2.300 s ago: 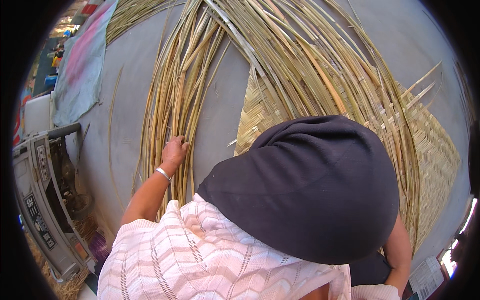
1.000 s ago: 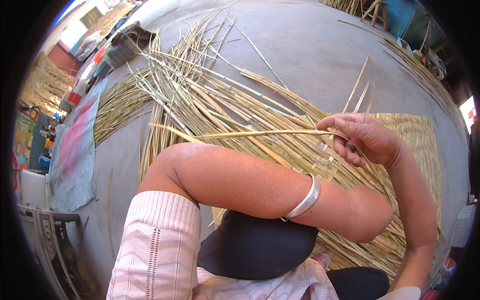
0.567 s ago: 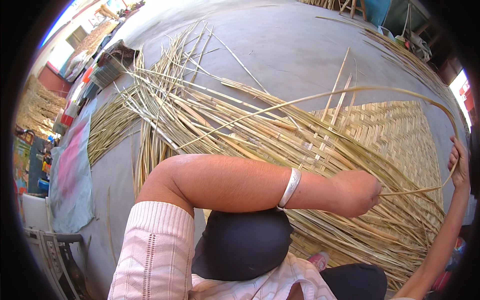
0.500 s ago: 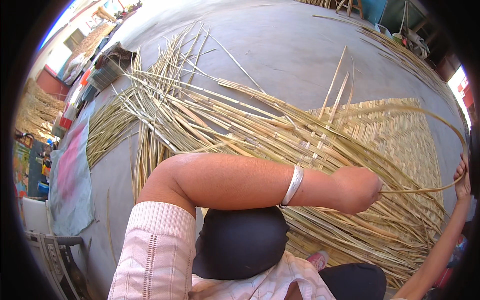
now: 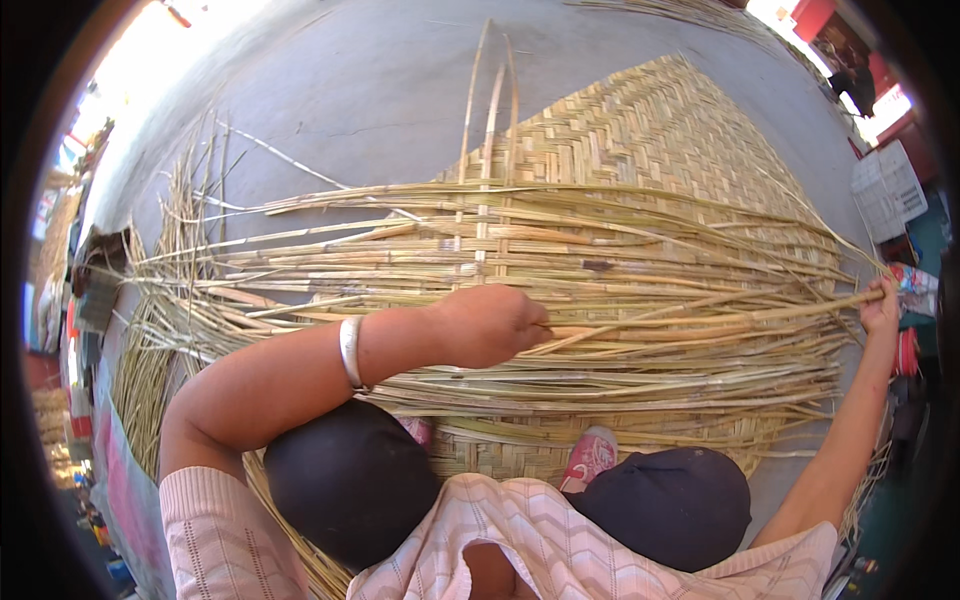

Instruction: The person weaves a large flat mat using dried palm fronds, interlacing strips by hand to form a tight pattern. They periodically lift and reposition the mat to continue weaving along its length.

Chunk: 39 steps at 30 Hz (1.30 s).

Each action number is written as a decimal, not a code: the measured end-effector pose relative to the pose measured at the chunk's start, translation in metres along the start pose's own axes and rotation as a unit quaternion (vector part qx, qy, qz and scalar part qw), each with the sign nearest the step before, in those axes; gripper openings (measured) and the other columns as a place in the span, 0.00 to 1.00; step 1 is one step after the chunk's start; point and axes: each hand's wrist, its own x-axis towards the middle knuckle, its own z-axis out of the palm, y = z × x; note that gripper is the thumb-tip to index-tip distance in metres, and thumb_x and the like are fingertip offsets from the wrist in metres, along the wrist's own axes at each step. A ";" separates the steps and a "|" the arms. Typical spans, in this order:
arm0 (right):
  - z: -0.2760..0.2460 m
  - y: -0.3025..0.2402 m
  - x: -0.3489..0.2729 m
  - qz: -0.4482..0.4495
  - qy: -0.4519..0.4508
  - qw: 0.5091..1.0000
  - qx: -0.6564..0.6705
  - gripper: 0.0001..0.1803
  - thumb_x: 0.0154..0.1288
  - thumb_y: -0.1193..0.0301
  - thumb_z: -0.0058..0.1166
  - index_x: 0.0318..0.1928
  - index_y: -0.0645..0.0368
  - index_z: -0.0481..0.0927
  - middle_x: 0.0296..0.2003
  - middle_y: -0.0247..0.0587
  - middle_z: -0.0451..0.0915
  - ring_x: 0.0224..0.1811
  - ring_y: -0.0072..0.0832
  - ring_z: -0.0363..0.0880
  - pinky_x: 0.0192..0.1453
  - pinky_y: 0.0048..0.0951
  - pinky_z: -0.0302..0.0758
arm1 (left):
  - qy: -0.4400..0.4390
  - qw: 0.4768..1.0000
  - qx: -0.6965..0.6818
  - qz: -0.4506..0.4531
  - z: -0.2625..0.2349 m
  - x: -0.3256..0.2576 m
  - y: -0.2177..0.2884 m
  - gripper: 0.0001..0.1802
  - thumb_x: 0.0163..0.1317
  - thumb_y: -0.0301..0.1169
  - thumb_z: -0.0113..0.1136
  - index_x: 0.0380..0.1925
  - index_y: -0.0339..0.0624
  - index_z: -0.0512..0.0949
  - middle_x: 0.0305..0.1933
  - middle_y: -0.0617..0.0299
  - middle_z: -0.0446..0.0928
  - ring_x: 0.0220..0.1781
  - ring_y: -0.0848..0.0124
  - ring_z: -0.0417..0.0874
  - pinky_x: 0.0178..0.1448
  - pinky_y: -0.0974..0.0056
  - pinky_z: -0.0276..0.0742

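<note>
A long tan reed strip [image 5: 700, 317] stretches between my two hands above the other reeds. My left hand [image 5: 492, 325], with a silver bangle [image 5: 350, 353] on its wrist, is closed round the strip near the middle of the view. Far to the right, my right hand [image 5: 880, 304] grips the strip with the arm held out. Beneath lie many loose reed strips [image 5: 390, 270], running left to right across a woven reed mat [image 5: 640, 130]. Several pale upright strips [image 5: 487, 150] stick out from the mat's far left edge.
A tangled bundle of reeds [image 5: 160, 390] lies on the grey floor [image 5: 330, 90] at the left. A dark box [image 5: 97, 290] stands beside it. A white crate [image 5: 888, 190] and a red-and-white packet [image 5: 915, 288] are at the far right. My knees and pink shoes [image 5: 592, 455] are close below.
The view has swung to the right. My left hand keeps hold of the strip, which was bent in a loop at the right and now runs nearly straight between my hands.
</note>
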 end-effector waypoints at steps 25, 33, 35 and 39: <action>0.392 0.273 -0.281 0.082 -0.300 0.946 -0.091 0.14 0.75 0.60 0.51 0.49 0.57 0.76 0.38 0.38 0.84 0.36 0.23 0.83 0.43 0.23 0.80 | 0.079 0.918 -0.340 -0.186 0.043 0.014 -0.077 0.14 0.67 0.36 0.63 0.38 0.34 0.82 0.25 0.67 0.77 0.26 0.79 0.76 0.31 0.71 0.72; 0.391 0.276 -0.309 0.050 -0.233 0.967 -0.090 0.10 0.77 0.64 0.45 0.48 0.58 0.74 0.36 0.41 0.83 0.27 0.19 0.80 0.34 0.21 0.79 | 0.120 0.979 -0.124 -0.103 0.040 0.017 -0.071 0.12 0.62 0.33 0.66 0.38 0.33 0.82 0.25 0.57 0.79 0.26 0.72 0.77 0.33 0.66 0.74; 0.385 0.296 -0.308 0.183 -0.183 0.964 -0.064 0.09 0.75 0.65 0.47 0.46 0.57 0.73 0.36 0.42 0.83 0.25 0.20 0.80 0.31 0.21 0.80 | 0.092 0.979 -0.120 -0.135 0.045 0.016 -0.069 0.12 0.61 0.33 0.67 0.38 0.34 0.83 0.27 0.53 0.80 0.26 0.69 0.78 0.35 0.64 0.76; 0.368 0.330 -0.307 0.274 -0.159 0.947 -0.043 0.09 0.73 0.67 0.48 0.46 0.59 0.73 0.35 0.43 0.84 0.24 0.21 0.80 0.27 0.24 0.81 | 0.077 0.993 -0.020 -0.090 0.051 0.015 -0.067 0.11 0.59 0.35 0.65 0.37 0.39 0.83 0.35 0.51 0.83 0.34 0.55 0.84 0.40 0.57 0.79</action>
